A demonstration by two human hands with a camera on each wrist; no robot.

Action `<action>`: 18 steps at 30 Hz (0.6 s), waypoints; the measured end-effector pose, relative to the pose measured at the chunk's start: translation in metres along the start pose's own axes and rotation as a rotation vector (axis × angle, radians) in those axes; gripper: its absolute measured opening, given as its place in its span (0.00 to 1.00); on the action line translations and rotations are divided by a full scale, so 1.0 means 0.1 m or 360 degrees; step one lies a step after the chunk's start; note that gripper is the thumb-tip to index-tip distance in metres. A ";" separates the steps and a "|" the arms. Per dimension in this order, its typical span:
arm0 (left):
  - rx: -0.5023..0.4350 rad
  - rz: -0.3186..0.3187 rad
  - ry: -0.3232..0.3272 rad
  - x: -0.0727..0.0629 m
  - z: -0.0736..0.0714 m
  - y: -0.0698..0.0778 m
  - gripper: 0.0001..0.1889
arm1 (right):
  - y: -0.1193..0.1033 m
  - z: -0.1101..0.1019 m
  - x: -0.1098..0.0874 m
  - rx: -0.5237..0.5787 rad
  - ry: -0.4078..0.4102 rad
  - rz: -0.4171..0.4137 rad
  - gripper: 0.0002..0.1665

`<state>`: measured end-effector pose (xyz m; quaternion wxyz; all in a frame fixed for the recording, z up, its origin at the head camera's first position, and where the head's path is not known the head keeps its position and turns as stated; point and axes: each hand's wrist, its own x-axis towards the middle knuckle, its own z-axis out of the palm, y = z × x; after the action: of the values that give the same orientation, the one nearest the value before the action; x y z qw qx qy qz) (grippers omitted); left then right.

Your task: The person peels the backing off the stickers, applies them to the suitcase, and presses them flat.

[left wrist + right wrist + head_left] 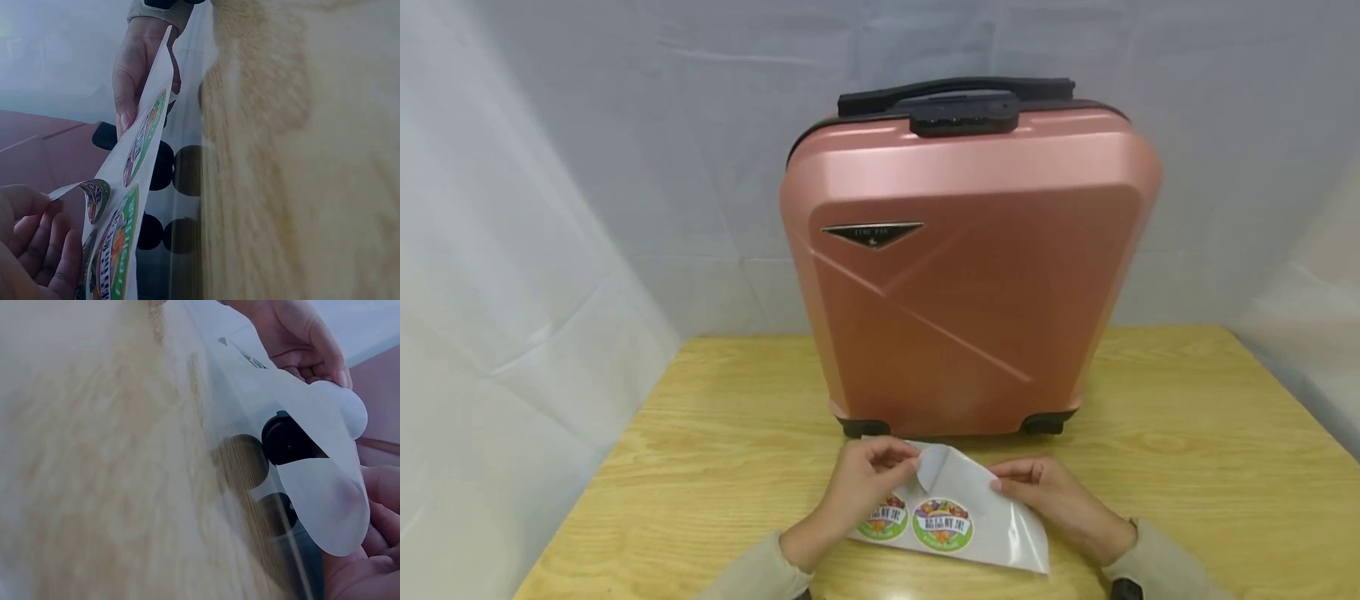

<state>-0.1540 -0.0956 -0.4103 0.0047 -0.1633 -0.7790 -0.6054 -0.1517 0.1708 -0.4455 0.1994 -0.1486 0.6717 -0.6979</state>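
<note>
The step in hand looks like peeling a round fruit-label sticker (932, 467) from its glossy backing sheet (1000, 533); the sheet is held tilted over the wooden bench (715, 467) at the bottom centre of the frame, just in front of the upright pink hard-shell suitcase (970, 292). The left hand (868, 483) pinches the sticker's edge between thumb and fingers, its pale back curled towards the head camera; the left wrist view shows its printed face curving away from the sheet, apparently joined to it along one part, though the exact line of contact cannot be told. The right hand (1060, 504) grasps the sheet's right edge between thumb and fingers; two printed stickers lie flat on its lower part, the nearer (943, 525) in full view and the other (883, 518) partly covered by the left hand. The next move seems to call for a slow, even pull by the left hand against a steady sheet; a sharp tug could crease the sticker or fold its adhesive side onto itself.
</note>
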 end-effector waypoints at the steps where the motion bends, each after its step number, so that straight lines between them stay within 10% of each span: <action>1: -0.0001 -0.0001 0.0006 0.00 0.00 0.00 0.05 | 0.00 0.00 0.00 0.0002 0.0001 0.0004 0.21; 18: -0.0045 -0.0031 0.0074 0.04 -0.02 0.03 0.05 | -0.01 -0.04 0.01 0.0029 -0.0056 -0.0024 0.21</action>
<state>-0.1575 -0.0957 -0.4059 0.0148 -0.1417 -0.7717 -0.6199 -0.1543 0.1737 -0.4450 0.2072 -0.1640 0.6606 -0.7027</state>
